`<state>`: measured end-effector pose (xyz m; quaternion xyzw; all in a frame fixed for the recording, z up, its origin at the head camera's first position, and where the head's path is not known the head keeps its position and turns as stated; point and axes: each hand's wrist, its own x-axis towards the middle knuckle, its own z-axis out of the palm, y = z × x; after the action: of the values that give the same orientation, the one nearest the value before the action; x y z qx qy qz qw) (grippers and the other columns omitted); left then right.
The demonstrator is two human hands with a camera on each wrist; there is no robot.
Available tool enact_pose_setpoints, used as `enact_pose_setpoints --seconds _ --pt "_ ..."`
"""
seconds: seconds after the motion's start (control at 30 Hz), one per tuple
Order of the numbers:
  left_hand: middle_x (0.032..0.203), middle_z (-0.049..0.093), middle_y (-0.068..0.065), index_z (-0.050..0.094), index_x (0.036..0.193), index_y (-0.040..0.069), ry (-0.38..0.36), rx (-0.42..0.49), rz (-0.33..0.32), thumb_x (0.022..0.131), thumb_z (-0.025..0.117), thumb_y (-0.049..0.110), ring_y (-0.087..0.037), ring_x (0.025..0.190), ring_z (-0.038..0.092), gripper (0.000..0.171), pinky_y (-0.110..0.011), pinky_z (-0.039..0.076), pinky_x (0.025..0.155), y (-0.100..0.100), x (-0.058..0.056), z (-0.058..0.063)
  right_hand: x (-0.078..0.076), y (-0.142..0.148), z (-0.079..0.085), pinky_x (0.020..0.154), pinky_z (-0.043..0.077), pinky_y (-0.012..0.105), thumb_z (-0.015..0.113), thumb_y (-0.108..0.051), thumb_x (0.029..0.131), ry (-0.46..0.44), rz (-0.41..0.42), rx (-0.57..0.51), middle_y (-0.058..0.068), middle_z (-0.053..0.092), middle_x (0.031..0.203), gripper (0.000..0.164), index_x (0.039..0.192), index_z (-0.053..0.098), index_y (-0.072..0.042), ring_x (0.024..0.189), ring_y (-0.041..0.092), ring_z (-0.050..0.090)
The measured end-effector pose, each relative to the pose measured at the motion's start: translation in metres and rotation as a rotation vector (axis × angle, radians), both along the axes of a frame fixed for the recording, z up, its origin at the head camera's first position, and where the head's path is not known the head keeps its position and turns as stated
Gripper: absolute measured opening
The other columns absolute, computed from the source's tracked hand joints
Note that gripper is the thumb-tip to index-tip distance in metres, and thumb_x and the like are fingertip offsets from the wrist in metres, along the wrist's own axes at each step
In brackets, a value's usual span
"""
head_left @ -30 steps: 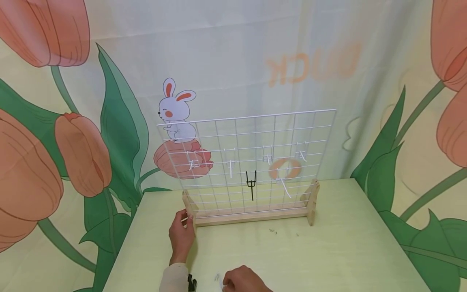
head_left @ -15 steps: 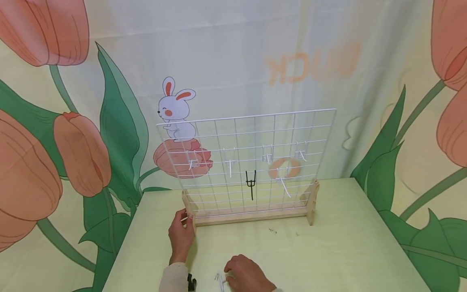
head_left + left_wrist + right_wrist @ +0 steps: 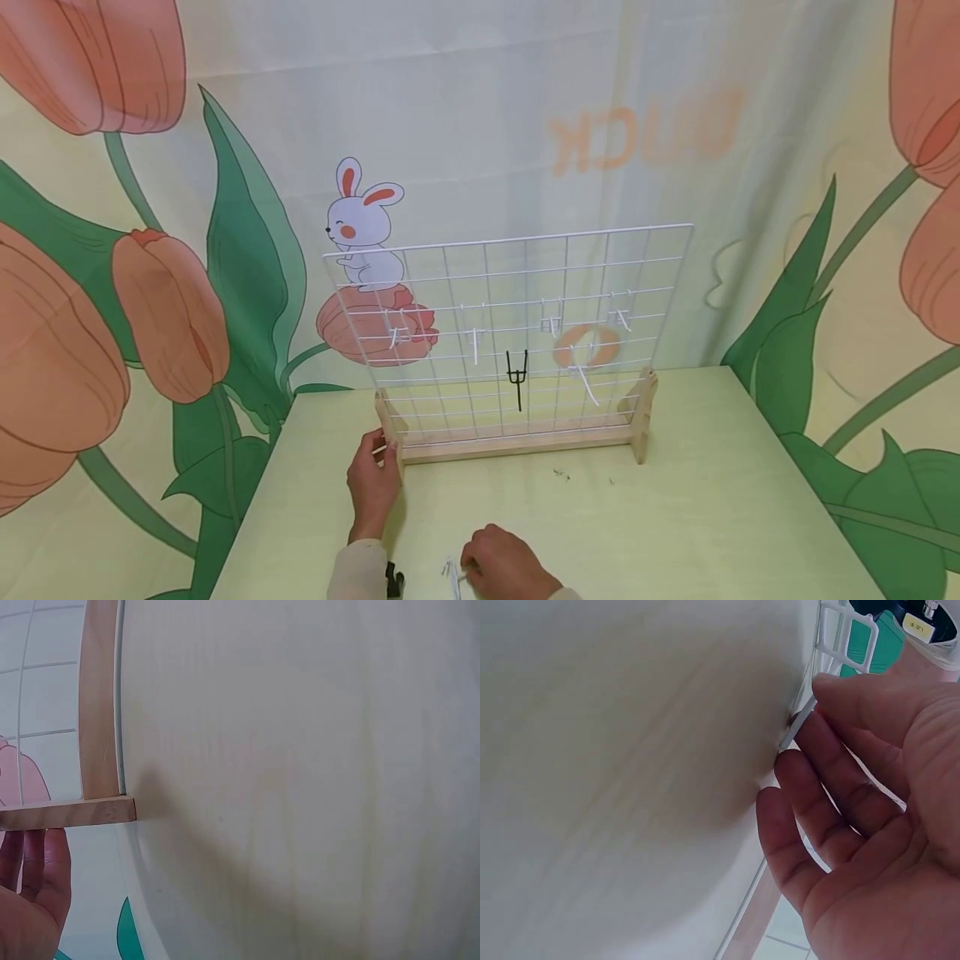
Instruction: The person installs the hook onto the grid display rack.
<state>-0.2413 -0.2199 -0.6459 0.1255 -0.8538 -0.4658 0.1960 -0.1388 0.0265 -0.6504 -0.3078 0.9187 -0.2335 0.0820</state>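
Observation:
At the left end of the wooden stand (image 3: 517, 446), my left hand (image 3: 372, 483) touches the outer face of its upright foot (image 3: 71, 814) with its fingertips. The stand holds up a white wire grid panel (image 3: 508, 250). Near the front of the table, my right hand (image 3: 504, 562) pinches the prong of a white wire hook (image 3: 849, 636) between thumb and index finger. The hook (image 3: 453, 575) is at the table surface, and part of it is covered by the hand. The other fingers of the right hand are loosely bent.
Several white hooks (image 3: 582, 379) and one black hook (image 3: 517, 377) hang on the grid. Small dark marks (image 3: 561, 475) show on the pale green tabletop (image 3: 720, 500). A curtain (image 3: 465, 125) printed with tulips and a rabbit hangs behind.
My right hand has moved slightly forward from the front edge and its fingers have closed on the hook's prong. The left hand stays at the stand's foot.

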Motion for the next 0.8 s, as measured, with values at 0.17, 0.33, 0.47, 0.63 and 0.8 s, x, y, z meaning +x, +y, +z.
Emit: enact_pose_setpoints --seconds 0.17,0.33,0.47,0.63,0.8 --pt "0.132 0.071 -0.016 0.061 0.138 0.011 -0.002 -0.001 -0.007 0.108 0.063 0.021 -0.036 0.116 0.073 0.032 -0.055 0.061 0.095 -0.0004 -0.0001 -0.0004 0.0008 -0.0005 0.0004 0.071 0.05 0.019 0.08 -0.02 0.093 0.006 0.016 0.025 -0.017 0.063 0.087 0.006 0.095 0.084 -0.024 0.083 0.0 0.053" --pt "0.132 0.071 -0.016 0.061 0.137 0.011 0.002 0.001 -0.014 0.107 0.063 0.021 -0.036 0.116 0.074 0.032 -0.055 0.061 0.095 -0.001 -0.0001 -0.0015 0.0009 -0.0012 0.0012 0.071 0.05 0.019 0.08 -0.02 0.094 0.006 0.022 0.046 -0.016 0.063 0.086 0.006 0.095 0.084 -0.025 0.083 0.001 0.052" --pt "0.131 0.071 -0.016 0.061 0.137 0.012 0.001 -0.006 -0.012 0.107 0.064 0.021 -0.036 0.116 0.074 0.032 -0.055 0.062 0.094 -0.0017 -0.0008 -0.003 0.0011 -0.0017 0.001 0.071 0.049 0.019 0.08 -0.02 0.093 0.02 0.027 0.045 -0.016 0.063 0.085 0.007 0.093 0.084 -0.025 0.083 0.001 0.052" --pt "0.132 0.071 -0.016 0.061 0.138 0.012 0.0 -0.002 -0.01 0.107 0.063 0.021 -0.036 0.116 0.073 0.032 -0.055 0.062 0.094 -0.0019 -0.0016 -0.003 0.0011 -0.0001 0.0044 0.075 0.051 0.02 0.079 -0.02 0.095 -0.027 0.026 0.011 -0.016 0.064 0.088 0.006 0.095 0.083 -0.024 0.085 0.001 0.053" --pt "0.131 0.072 -0.016 0.061 0.137 0.012 0.009 -0.005 -0.012 0.107 0.064 0.02 -0.036 0.115 0.074 0.031 -0.055 0.062 0.093 -0.0022 -0.0007 -0.0017 -0.0005 0.0046 0.0013 0.082 0.056 0.022 0.076 -0.019 0.098 -0.167 0.016 -0.126 -0.015 0.072 0.096 0.007 0.1 0.083 -0.02 0.09 -0.002 0.062"
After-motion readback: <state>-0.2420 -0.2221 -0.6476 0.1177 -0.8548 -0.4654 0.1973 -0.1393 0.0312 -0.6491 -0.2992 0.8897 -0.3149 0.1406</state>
